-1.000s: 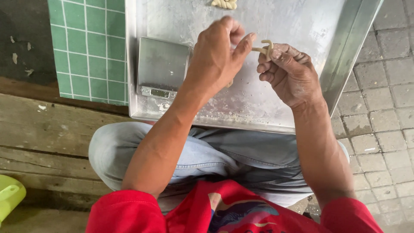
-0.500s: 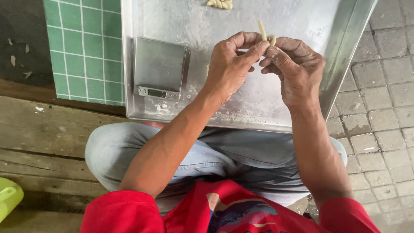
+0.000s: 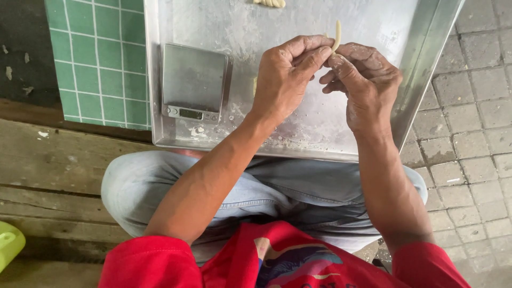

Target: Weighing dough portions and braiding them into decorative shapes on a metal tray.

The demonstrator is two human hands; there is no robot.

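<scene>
Both hands meet over a floury metal tray that rests on my knees. A thin pale strip of dough sticks up between the fingertips. My left hand pinches its lower end from the left. My right hand grips it from the right, fingers curled. The strip's lower part is hidden by the fingers. A small steel kitchen scale sits on the tray to the left of my hands.
A twisted dough piece lies at the tray's far edge. A green tiled panel sits left of the tray, wooden planks below it, grey paving stones on the right. A lime-green plastic object pokes in at the bottom left.
My hands have come together and shifted slightly toward me. The dough strip, bent at my right fingertips before, now stands straight up between both hands.
</scene>
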